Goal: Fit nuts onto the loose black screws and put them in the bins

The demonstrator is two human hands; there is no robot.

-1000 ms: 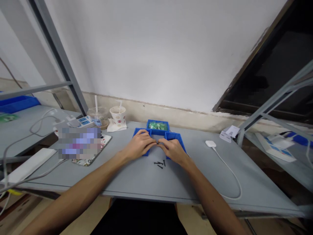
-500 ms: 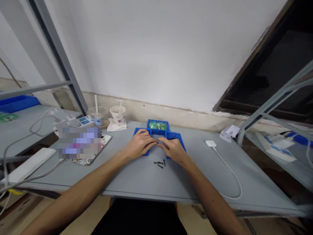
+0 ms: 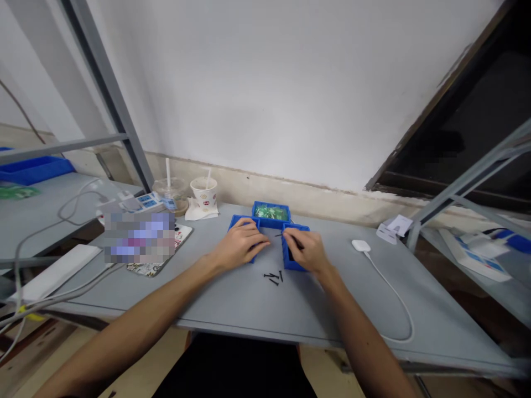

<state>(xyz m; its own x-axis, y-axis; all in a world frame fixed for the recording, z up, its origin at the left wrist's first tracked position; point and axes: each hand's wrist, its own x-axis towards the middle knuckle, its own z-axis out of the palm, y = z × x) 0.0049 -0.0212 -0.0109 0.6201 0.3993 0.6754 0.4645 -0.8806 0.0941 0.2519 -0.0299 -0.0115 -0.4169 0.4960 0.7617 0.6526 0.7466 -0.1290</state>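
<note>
My left hand rests over the left blue bin, thumb and forefinger pressed together; anything between them is too small to make out. Over the right blue bin, my right hand has its fingers closed on a thin dark screw, which pokes out leftward from the fingertips. Dark contents show partly beneath that hand. Several black screws lie loose on the grey table, nearer to me than the bins. Behind, a third blue bin holds green packets.
To the left stand a paper cup and a clear plastic cup, near a power strip and a patterned tablet-like slab. On the right lie a white charger with its cable and folded paper.
My hands have parted. The right hand has moved right with the screw, from the left fingertips to over the right bin. The left hand stays about where it was.
</note>
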